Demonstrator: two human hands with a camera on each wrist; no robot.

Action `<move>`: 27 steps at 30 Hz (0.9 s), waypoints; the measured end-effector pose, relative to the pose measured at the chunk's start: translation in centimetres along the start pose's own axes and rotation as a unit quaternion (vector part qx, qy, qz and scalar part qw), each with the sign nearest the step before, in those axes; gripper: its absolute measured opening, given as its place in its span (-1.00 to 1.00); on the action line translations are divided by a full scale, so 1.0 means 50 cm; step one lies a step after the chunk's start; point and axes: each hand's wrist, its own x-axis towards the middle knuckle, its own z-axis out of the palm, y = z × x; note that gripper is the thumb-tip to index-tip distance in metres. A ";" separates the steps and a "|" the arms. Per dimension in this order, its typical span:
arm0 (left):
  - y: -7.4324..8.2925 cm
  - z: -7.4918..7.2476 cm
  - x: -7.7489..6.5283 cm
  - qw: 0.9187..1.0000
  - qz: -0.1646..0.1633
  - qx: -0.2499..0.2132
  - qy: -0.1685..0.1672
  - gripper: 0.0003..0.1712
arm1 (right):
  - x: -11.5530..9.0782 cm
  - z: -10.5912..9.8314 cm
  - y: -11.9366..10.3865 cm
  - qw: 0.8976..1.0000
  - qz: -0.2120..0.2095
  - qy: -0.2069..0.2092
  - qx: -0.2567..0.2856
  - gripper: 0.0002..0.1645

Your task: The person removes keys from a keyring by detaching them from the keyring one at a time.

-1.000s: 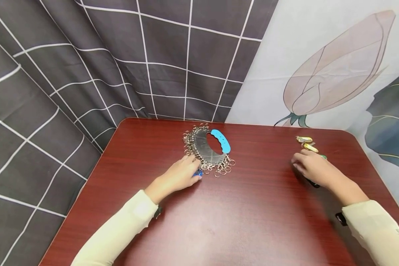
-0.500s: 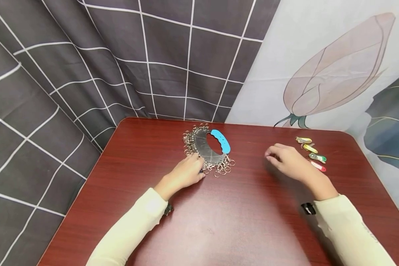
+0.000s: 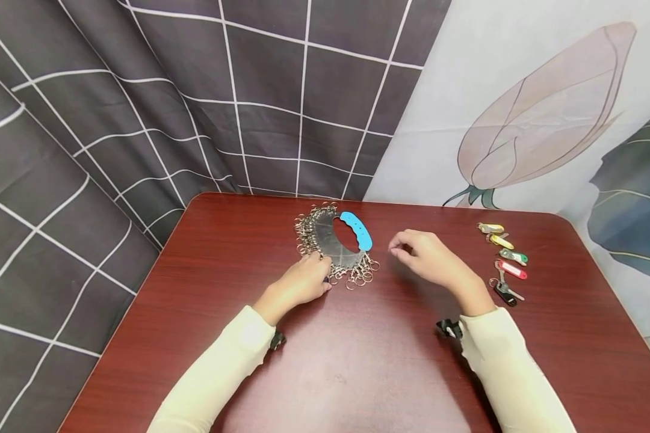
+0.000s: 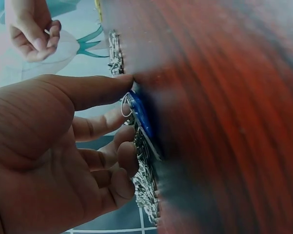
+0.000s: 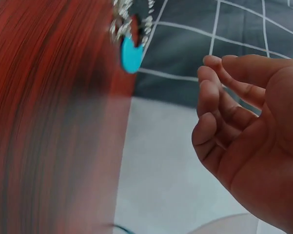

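My left hand [image 3: 300, 281] is low at the near edge of a crescent-shaped key holder [image 3: 329, 242] with a light-blue handle [image 3: 359, 231] and many small clips and rings. In the left wrist view, the thumb and index finger pinch at the ring end of a dark-blue key tag [image 4: 143, 117], close to the tabletop. The other fingers are bent beside the clips. My right hand [image 3: 430, 257] hovers to the right of the holder, fingers loosely curved. Nothing shows between its thumb and fingers in the right wrist view.
On the right of the red-brown table [image 3: 357, 361] lie tagged keys in a column: two yellow tags [image 3: 501, 242], a green tag [image 3: 513, 257], a red tag [image 3: 512, 269] and a black tag [image 3: 505, 294]. A gridded dark curtain [image 3: 271, 78] hangs behind the table.
My right hand has moved left from the tagged keys to beside the key holder, uncovering the green, red and black tags. My left hand has shifted slightly right with the blue tag.
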 end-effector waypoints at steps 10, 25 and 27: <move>0.001 0.005 0.004 0.999 0.023 -0.029 0.019 -0.84 | 0.033 0.048 -0.052 0.993 0.025 -0.065 0.096 -0.87; 0.001 0.003 0.017 0.995 0.010 -0.091 0.045 -0.89 | 0.038 0.094 -0.075 0.984 0.010 -0.147 0.098 -0.86; 0.000 0.004 0.021 0.992 0.003 -0.120 0.046 -0.86 | 0.038 0.097 -0.078 0.983 0.002 -0.153 0.098 -0.86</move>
